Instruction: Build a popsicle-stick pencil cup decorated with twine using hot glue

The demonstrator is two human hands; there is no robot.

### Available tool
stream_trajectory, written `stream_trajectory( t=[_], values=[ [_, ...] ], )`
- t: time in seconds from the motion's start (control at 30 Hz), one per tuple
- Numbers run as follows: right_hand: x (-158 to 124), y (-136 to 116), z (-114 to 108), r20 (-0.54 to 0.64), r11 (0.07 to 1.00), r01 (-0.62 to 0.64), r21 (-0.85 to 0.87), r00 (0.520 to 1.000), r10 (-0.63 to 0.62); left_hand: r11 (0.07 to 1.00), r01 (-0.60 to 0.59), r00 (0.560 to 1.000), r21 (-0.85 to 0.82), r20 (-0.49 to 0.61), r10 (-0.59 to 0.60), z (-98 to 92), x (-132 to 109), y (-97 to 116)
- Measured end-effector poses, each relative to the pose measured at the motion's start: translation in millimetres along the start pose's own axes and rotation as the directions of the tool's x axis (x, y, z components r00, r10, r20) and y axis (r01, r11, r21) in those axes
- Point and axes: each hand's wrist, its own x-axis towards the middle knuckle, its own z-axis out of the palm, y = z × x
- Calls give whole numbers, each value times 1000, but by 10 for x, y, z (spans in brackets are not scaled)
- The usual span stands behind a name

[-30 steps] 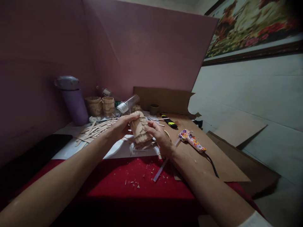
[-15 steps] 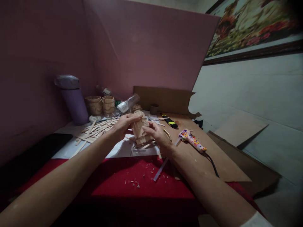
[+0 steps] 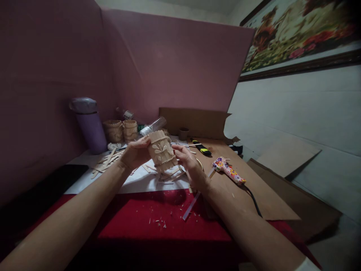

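Observation:
A cup made of wooden craft sticks (image 3: 165,160), with rope bands near top and bottom and pale petal-shaped pieces on its side, is held tilted above the table. My left hand (image 3: 137,152) grips its left side, thumb near the upper rim. At its right side, the fingers of my right hand (image 3: 188,160) are curled against the cup; their tips are partly hidden. Loose craft sticks (image 3: 108,162) lie to the left on white paper (image 3: 135,186), and more lie beneath the cup.
A flower-patterned glue gun (image 3: 229,171) and a yellow-black utility knife (image 3: 201,146) lie on cardboard (image 3: 256,199). A clear glue stick (image 3: 191,206) crosses the red cloth (image 3: 135,218). Behind stand a purple tumbler (image 3: 91,130), two stick cups (image 3: 129,130) and a plastic bottle (image 3: 153,126).
The cup has turned in my hands, so the petal decoration and both rope bands face me. My left hand has shifted slightly left and down. The camera view has tilted up a little.

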Motion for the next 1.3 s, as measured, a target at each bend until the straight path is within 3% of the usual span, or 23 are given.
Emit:
stream_trajectory(
  t=[0.5,0.63,0.83,0.93,1.0,1.07,1.13,1.23,1.3],
  values=[
    [-41,-68,37,21,994,-37,104,999,35,961,63,971,-268,240,3,-224,73,-153],
    [-38,-46,26,45,989,-55,141,998,49,953,56,974,-299,227,14,-228,64,-142],
    [-43,-18,60,238,990,-77,114,970,48,960,3,986,-281,161,44,-119,25,-80],
    [-49,-44,81,205,997,-39,63,978,25,965,-12,985,-263,160,56,-84,29,-70],
    [-47,-47,72,128,998,56,-37,990,-51,966,-44,985,-256,150,84,-76,46,-75],
    [-41,-19,45,10,948,172,-267,984,-176,968,-80,985,-236,133,114,-67,68,-86],
    [-35,32,14,-69,804,243,-543,941,-331,973,-116,983,-199,116,141,-40,84,-101],
    [-31,107,-12,-31,552,305,-776,856,-516,978,-162,983,-131,69,172,38,88,-120],
    [-35,127,-14,20,456,342,-822,817,-576,978,-175,983,-109,28,179,91,76,-119]
  ],
)
